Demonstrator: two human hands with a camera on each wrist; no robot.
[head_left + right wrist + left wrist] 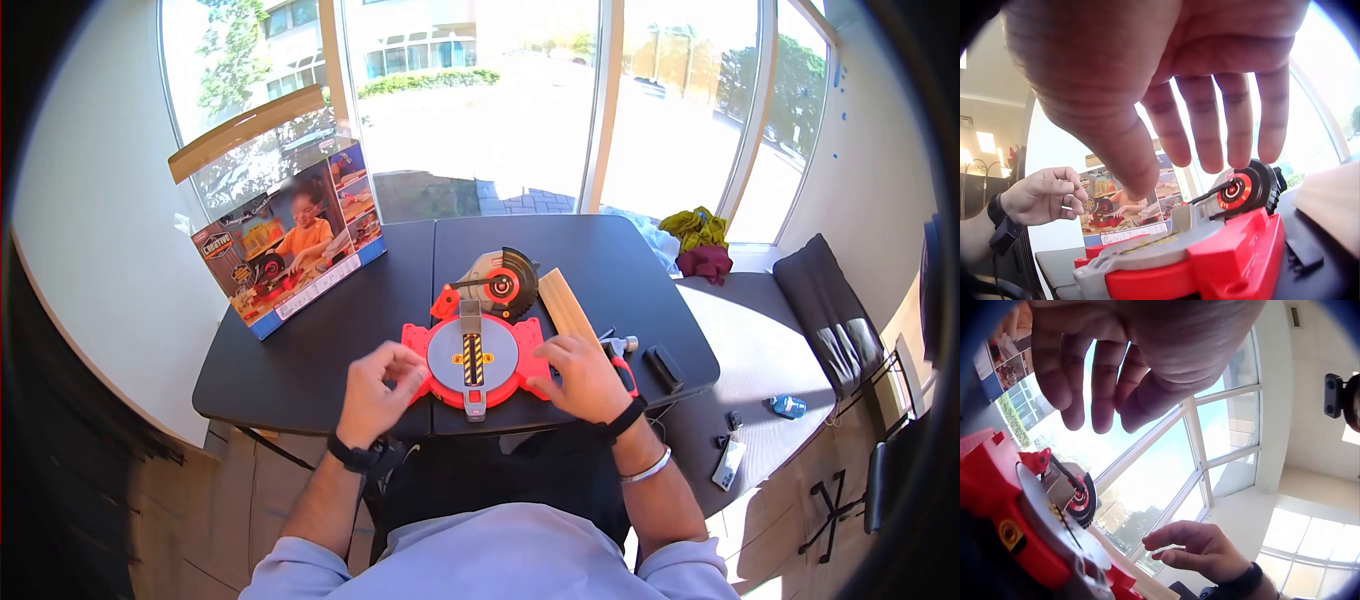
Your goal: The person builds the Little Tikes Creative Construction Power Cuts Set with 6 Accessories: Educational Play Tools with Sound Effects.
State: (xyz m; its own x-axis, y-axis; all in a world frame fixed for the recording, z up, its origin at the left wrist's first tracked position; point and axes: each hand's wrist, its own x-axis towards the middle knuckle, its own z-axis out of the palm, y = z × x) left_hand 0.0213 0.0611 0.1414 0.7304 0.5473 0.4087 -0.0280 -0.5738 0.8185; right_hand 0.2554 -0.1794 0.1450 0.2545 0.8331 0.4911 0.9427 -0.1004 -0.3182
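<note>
A toy miter saw with a red base (421, 385), a round grey turntable (446, 352) and a black toothed blade (517, 284) stands at the table's front edge. My left hand (378, 384) hovers by the left side of the base, fingers bent loosely and holding nothing. On the other side my right hand (583, 378) is held over the base's right end, its fingers spread and relaxed. In the right wrist view the fingers (1200, 125) hang above the red base with air between. The left wrist view shows both hands raised beside the saw.
A toy box (300, 240) with an open flap stands on the table's left. Right of the saw lie a wooden board (568, 305), a toy hammer (622, 345) and a black case (664, 369). A bench (760, 345) with clothes (697, 230) adjoins the table (330, 370).
</note>
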